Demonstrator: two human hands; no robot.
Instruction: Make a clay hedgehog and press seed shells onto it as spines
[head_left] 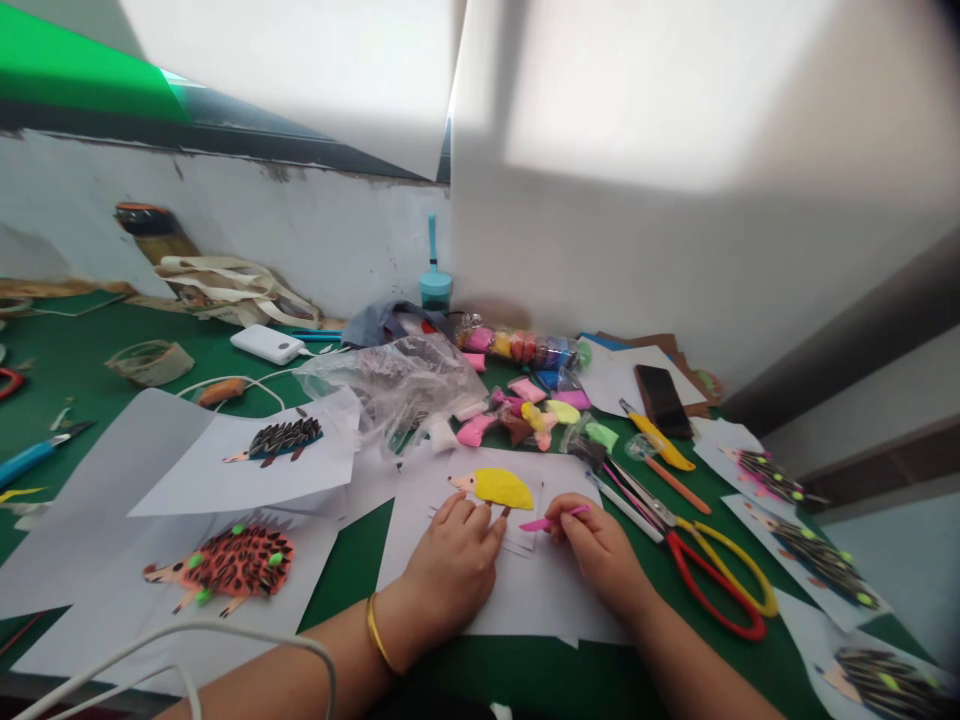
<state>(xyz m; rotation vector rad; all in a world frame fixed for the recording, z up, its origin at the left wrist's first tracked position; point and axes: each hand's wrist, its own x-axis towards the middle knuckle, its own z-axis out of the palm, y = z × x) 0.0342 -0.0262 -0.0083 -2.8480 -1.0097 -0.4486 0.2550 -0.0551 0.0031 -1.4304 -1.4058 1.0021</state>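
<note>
My left hand (454,560) rests on a white sheet of paper (525,590), fingers stretched flat just below a yellow clay hedgehog shape (499,487) stuck on that sheet. My right hand (596,545) is closed in a pinch on a thin pink modelling tool (553,520), whose tip points left toward the hedgehog's lower right edge. A gold bangle (377,632) sits on my left wrist.
Red-and-yellow scissors (712,575) lie right of my right hand. Coloured clay lumps (536,410), a clear plastic bag (397,385), a black phone (663,398) and a yellow cutter (660,437) lie behind. Finished hedgehog pictures (225,565) lie left and right on the green table (67,370).
</note>
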